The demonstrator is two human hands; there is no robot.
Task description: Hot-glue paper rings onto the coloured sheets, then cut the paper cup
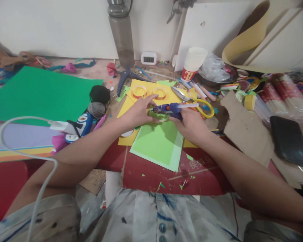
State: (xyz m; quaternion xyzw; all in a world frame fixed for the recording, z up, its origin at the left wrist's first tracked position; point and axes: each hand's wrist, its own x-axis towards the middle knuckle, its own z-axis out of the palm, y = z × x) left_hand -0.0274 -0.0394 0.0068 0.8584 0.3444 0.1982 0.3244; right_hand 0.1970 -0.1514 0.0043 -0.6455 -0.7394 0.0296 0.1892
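My right hand (193,124) is wrapped round a dark blue glue gun (164,108) with a whitish glue stick jutting out of its back. The gun's nozzle points left, toward my left hand (140,112). Fingers and thumb of that hand curve round the left side of a pale paper ring (163,120), which is partly hidden under the gun. Below lies a light green paper sheet (154,141) on yellow paper (123,139). Just behind my hands, two yellow-and-red rings (159,97) lie on the yellow paper. Yellow-handled scissors (204,106) rest right of the gun.
Stacked paper cups (195,58), a small digital clock (148,58) and a tall bottle (121,37) stand at the back. Green card (45,94) lies left, near a white cable (53,171). Cardboard (247,124) and a black phone (290,141) are right. Green scraps dot the red board (146,183).
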